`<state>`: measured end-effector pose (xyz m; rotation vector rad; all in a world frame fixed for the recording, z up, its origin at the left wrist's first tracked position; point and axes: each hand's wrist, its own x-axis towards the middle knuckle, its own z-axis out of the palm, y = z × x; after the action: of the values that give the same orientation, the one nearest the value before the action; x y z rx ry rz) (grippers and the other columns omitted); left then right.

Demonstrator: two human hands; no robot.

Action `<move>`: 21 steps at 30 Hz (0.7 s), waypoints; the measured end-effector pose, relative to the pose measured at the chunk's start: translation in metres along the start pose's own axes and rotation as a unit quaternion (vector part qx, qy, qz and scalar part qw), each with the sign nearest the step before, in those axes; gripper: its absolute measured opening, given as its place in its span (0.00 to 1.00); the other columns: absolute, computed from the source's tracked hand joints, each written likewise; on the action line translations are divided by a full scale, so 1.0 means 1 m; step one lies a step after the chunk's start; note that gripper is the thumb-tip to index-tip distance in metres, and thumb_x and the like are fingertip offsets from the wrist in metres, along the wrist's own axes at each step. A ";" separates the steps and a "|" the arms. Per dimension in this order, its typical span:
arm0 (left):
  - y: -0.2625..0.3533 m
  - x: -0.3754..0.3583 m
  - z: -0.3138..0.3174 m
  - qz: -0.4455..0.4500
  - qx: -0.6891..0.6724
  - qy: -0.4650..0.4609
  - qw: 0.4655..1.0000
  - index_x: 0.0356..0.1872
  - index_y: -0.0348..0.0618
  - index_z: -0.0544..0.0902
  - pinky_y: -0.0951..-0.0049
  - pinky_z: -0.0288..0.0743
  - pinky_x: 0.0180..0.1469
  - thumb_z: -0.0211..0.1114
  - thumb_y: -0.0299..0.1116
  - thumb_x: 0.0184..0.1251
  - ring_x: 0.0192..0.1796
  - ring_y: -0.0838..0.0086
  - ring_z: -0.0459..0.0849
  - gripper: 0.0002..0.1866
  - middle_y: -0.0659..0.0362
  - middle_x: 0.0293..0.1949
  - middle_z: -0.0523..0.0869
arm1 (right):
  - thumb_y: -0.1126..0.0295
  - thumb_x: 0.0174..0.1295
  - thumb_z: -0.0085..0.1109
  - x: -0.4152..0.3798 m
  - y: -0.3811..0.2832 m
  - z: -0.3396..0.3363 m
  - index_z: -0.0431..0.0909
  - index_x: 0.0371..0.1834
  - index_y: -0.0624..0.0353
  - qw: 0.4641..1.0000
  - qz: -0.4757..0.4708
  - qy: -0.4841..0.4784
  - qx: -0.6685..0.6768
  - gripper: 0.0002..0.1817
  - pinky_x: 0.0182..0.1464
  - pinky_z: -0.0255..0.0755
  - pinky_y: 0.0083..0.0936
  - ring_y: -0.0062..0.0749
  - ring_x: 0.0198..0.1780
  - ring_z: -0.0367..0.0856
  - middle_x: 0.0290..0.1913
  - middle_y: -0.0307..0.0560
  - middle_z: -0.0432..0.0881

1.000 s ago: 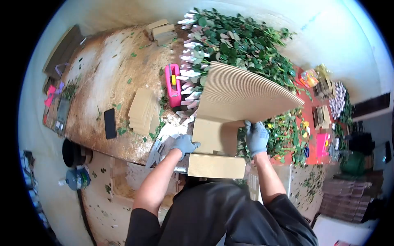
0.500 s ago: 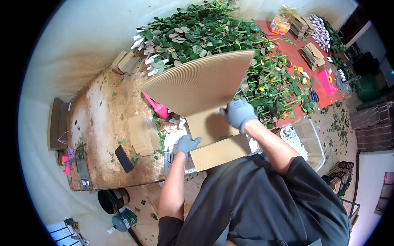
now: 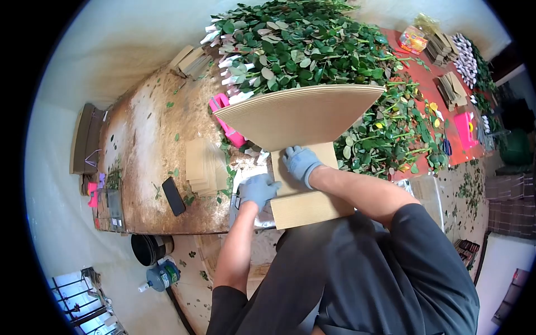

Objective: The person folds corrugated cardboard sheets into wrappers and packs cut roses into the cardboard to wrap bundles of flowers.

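A folded sheet of corrugated cardboard (image 3: 304, 114) stands before me. Its large back panel tilts up, its middle lies on the table, and its near flap (image 3: 312, 209) is bent up close to my body. My right hand (image 3: 301, 164), in a grey glove, lies palm down on the middle panel with its fingers stretched forward. At the left edge of the cardboard is my left hand (image 3: 258, 190), also gloved, its thumb apart and touching or close to that edge. White paper scraps (image 3: 248, 167) lie around the left hand.
Leafy stems (image 3: 307, 50) with white-wrapped ends are heaped behind the cardboard. Left of it are a pink tool (image 3: 228, 120), a stack of cardboard pieces (image 3: 204, 167) and a phone (image 3: 173, 196). A clear bin (image 3: 427, 192) stands at the right.
My right hand has moved left and down onto the middle panel. My left hand has shifted from the near flap's corner to the left edge. The view has turned slightly.
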<state>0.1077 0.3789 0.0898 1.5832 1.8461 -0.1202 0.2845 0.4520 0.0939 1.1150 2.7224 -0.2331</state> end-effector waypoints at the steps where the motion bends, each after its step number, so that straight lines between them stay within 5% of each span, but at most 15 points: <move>1: -0.017 -0.001 -0.001 0.015 -0.006 0.068 0.998 0.43 0.39 0.88 0.51 0.80 0.52 0.74 0.51 0.61 0.47 0.47 0.88 0.23 0.42 0.43 0.89 | 0.60 0.67 0.57 0.003 0.002 0.006 0.84 0.53 0.56 1.000 0.003 0.005 0.009 0.17 0.56 0.76 0.42 0.45 0.57 0.80 0.57 0.51 0.80; 4: -0.050 -0.007 -0.008 0.061 0.061 0.219 0.972 0.62 0.42 0.79 0.51 0.81 0.52 0.77 0.44 0.57 0.52 0.49 0.86 0.32 0.45 0.57 0.82 | 0.62 0.67 0.56 0.001 0.002 0.008 0.85 0.53 0.55 1.000 0.007 0.018 0.011 0.16 0.55 0.77 0.41 0.44 0.56 0.80 0.56 0.50 0.80; 5: -0.046 -0.009 -0.016 0.029 0.083 0.168 0.982 0.71 0.45 0.68 0.51 0.80 0.54 0.78 0.43 0.57 0.56 0.47 0.84 0.41 0.45 0.65 0.73 | 0.63 0.68 0.55 0.001 0.002 0.007 0.85 0.52 0.55 1.000 0.004 0.029 -0.001 0.15 0.54 0.77 0.40 0.44 0.56 0.80 0.56 0.50 0.81; 8: -0.032 -0.007 -0.020 0.015 0.114 0.113 0.987 0.73 0.45 0.66 0.50 0.80 0.55 0.79 0.41 0.55 0.57 0.47 0.84 0.45 0.44 0.64 0.73 | 0.63 0.67 0.55 0.002 0.001 0.007 0.85 0.51 0.54 0.999 0.009 0.032 0.008 0.15 0.53 0.77 0.40 0.43 0.55 0.80 0.55 0.49 0.81; 12: -0.055 0.021 0.014 0.038 0.096 0.131 0.986 0.63 0.45 0.75 0.49 0.80 0.55 0.75 0.36 0.61 0.54 0.44 0.84 0.29 0.44 0.59 0.77 | 0.63 0.68 0.54 -0.001 0.002 0.004 0.86 0.49 0.54 0.999 0.014 0.046 0.027 0.14 0.52 0.77 0.39 0.43 0.56 0.80 0.55 0.49 0.81; 13: -0.059 0.024 0.020 0.058 0.083 0.159 0.982 0.52 0.42 0.81 0.50 0.79 0.53 0.72 0.34 0.63 0.52 0.45 0.85 0.17 0.44 0.53 0.81 | 0.63 0.67 0.54 -0.003 0.001 0.002 0.86 0.49 0.54 0.998 0.014 0.050 0.029 0.14 0.52 0.76 0.40 0.43 0.56 0.80 0.56 0.50 0.81; 21: -0.066 -0.023 0.003 0.051 -0.041 0.260 0.963 0.38 0.41 0.84 0.54 0.78 0.47 0.72 0.34 0.62 0.45 0.52 0.86 0.09 0.49 0.38 0.85 | 0.64 0.68 0.55 -0.001 0.004 0.011 0.86 0.51 0.53 0.997 0.006 0.066 0.038 0.15 0.53 0.76 0.42 0.44 0.57 0.80 0.57 0.50 0.81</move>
<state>0.0504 0.3415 0.0764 1.7608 2.1134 0.4556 0.2895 0.4519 0.0833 1.2079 2.8432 -0.2716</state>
